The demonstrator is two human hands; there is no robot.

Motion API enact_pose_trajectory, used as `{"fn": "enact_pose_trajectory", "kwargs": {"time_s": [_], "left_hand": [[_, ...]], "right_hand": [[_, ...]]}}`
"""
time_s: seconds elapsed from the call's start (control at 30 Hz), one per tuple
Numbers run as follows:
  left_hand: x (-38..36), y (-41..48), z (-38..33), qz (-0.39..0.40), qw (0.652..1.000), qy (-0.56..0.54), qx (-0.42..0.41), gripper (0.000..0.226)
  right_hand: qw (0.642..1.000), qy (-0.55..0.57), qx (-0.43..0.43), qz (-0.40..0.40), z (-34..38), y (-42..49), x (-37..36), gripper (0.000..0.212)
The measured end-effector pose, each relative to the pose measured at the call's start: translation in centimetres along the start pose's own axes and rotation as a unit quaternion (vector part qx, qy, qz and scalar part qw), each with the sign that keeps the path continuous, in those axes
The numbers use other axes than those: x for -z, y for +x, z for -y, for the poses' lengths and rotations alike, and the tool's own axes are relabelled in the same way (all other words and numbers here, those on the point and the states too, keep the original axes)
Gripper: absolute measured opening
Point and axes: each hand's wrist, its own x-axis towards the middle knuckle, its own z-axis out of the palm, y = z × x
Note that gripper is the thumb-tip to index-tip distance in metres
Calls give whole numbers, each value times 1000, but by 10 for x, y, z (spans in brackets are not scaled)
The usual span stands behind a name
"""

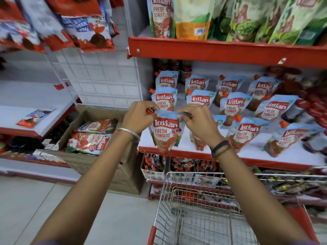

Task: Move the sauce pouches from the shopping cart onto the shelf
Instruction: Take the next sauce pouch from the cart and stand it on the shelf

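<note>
Both hands hold one pouch (166, 133) by top seam: left hand (139, 115) pinches corner at 10 o'clock near red spout, right hand (196, 119) pinches corner at 2 o'clock. Pouch hangs upright over front edge of shelf (256, 159), at left end of front row. To do well: set base flat on shelf, label forward, in line with row, release both together. Count: about eleven pouches on shelf already, one in hands. Cart (203, 218) at 6 o'clock, visible part of basket shows no pouch.

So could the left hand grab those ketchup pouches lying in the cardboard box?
Probably not yet: the left hand is busy pinching the held pouch. Nothing covers the box pouches, so once freed it likely could.
</note>
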Motion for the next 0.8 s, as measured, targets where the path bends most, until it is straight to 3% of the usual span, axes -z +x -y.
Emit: {"fn": "enact_pose_trajectory", "kwargs": {"time_s": [0.33,0.8], "left_hand": [[-25,47,45,30,997,74,23,4],[-41,56,58,76,993,85,26,7]], "right_hand": [[997,-50,-37,45,-26,42,-46,13],[994,-61,-68,66,-38,42,-61,16]]}}
